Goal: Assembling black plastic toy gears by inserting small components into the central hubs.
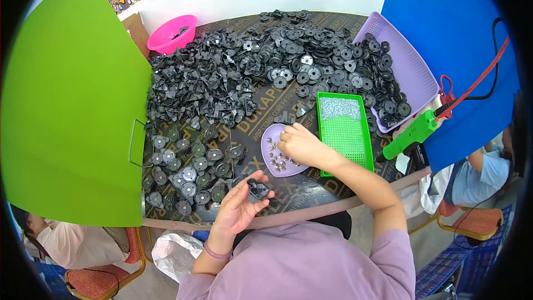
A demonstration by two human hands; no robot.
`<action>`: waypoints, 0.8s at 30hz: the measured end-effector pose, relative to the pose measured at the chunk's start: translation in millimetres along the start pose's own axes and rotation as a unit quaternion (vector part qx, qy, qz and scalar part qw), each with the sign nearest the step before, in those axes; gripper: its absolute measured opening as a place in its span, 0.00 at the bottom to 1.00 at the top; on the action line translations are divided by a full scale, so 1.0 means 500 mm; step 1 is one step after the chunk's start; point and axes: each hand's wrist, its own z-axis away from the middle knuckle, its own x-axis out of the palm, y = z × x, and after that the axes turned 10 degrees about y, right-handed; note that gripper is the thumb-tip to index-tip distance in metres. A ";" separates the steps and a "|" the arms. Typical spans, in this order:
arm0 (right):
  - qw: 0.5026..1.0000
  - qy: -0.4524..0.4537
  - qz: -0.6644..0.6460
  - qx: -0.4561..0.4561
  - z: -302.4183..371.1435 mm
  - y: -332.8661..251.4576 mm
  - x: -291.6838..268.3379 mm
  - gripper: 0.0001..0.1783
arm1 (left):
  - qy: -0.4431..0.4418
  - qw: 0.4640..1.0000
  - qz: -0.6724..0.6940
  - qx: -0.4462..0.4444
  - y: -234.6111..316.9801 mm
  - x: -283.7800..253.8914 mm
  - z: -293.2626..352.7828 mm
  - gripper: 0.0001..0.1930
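1. The person's left hand (244,203) is raised at the near edge of the table, palm up, holding a hollow black plastic part (259,189) between thumb and fingers.
2. The right hand (302,144) reaches over a lilac dish (270,132), its fingers drawn narrowly together near the dish's middle. Whether anything is pinched between them cannot be told.
3. Small metal pieces (282,162) lie scattered in the dish, which sits just beyond and to the right of the held part.
4. Just right of the dish is a bright green tray (347,139) with a dotted floor; tiny silvery pieces (340,107) cover its far end. The right forearm crosses over the tray's near end.
5. Angular black parts (200,80) form a heap on the left and centre of the table (302,189), a dark board with gold lettering.
6. Black discs (344,53) are piled at the far right, some inside a tilted lilac basket (413,72).
7. Black rounded parts (189,175), many with a pale central spot, are spread at the near left.
8. A pink bowl (161,38) stands at the far left. A green power tool (411,133) with a red cable is at the right.
9. A lime-green panel (78,105) borders the left, a blue panel (438,39) the right; another person is partly visible beyond each.
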 end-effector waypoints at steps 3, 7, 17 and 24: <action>1.000 0.001 0.020 -0.020 0.002 0.002 0.020 0.04 | -0.002 1.000 -0.009 0.012 0.003 -0.003 0.002 0.21; 0.999 0.004 -0.033 0.035 -0.006 0.012 -0.013 0.02 | -0.010 1.000 -0.001 0.007 0.009 -0.003 -0.004 0.22; 0.713 0.146 -0.577 0.372 0.027 -0.001 -0.062 0.04 | 0.004 0.999 -0.026 0.018 -0.011 0.035 -0.050 0.19; 0.930 0.194 -0.220 0.222 0.027 0.004 -0.059 0.05 | 0.011 1.000 -0.005 0.013 -0.022 0.049 -0.077 0.18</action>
